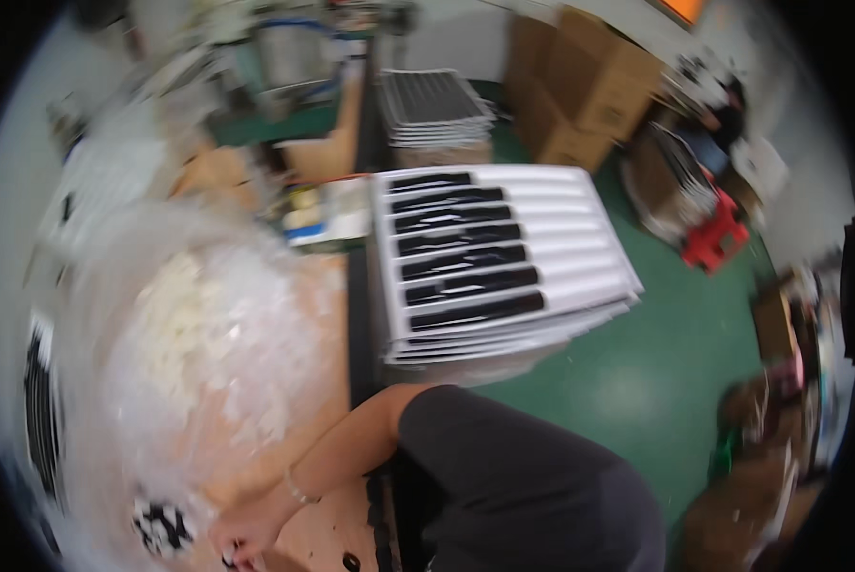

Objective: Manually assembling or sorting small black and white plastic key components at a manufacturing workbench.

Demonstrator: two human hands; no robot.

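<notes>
My right hand (251,526) is low on the left, over the light wooden table (327,524), its forearm reaching across from the right. The fingers are closed together, and a small dark-and-white bit shows at their tips, too blurred to name. Just left of it lies a small heap of black and white pieces (163,527). A large clear plastic bag (256,334) with whitish pieces spreads over the table beyond the hand. Small black rings (351,562) lie near the table's front. My left hand is out of view.
A stack of white ribbed trays (570,238), the top one holding rows of black strips, stands right of the table. More trays (432,100) and cardboard boxes (585,86) stand behind. A red object (716,234) sits on the green floor (628,381).
</notes>
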